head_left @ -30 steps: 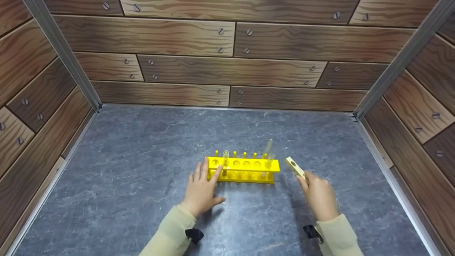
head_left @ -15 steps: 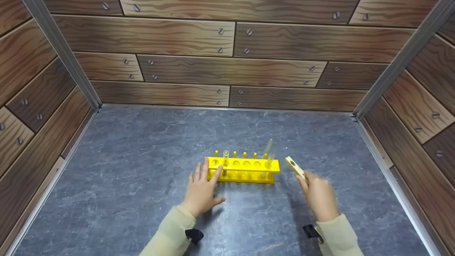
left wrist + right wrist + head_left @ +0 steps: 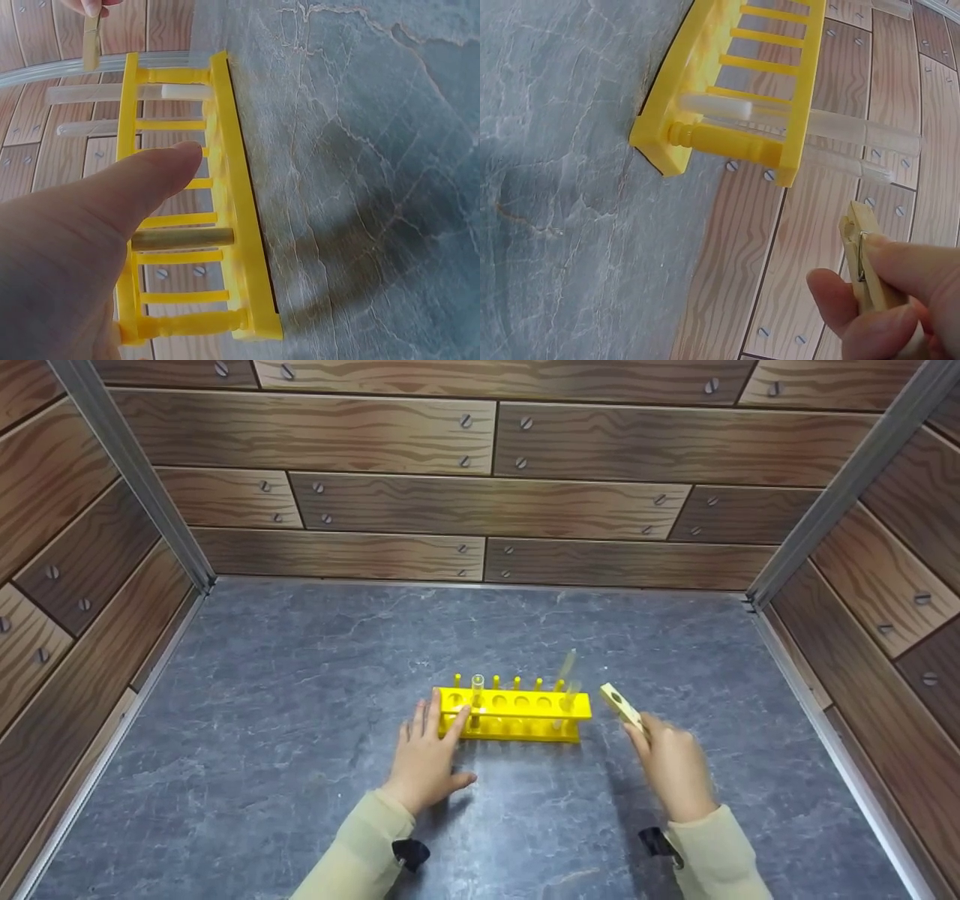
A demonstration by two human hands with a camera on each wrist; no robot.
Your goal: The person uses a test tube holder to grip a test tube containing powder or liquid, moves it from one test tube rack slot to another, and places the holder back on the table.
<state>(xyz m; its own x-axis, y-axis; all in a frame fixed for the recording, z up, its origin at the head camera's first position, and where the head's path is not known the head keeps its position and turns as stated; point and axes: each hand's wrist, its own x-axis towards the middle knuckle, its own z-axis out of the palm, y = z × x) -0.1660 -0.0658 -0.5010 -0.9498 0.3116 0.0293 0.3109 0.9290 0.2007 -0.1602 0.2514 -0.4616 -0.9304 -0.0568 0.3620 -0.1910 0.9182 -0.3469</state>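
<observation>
Straight-fingered left hand is probably steadying the rack; right hand is pinching a clothespin beside it, next likely needing aim.

Rack — left end partly behind left hand, sleeves cut off

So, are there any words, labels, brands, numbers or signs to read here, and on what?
None: no text shows on the yellow rack, the clothespin or the wall boards, which bear only wood grain and screw heads.
The clear tubes and black wrist bands show too small to rule out fine print.
</observation>
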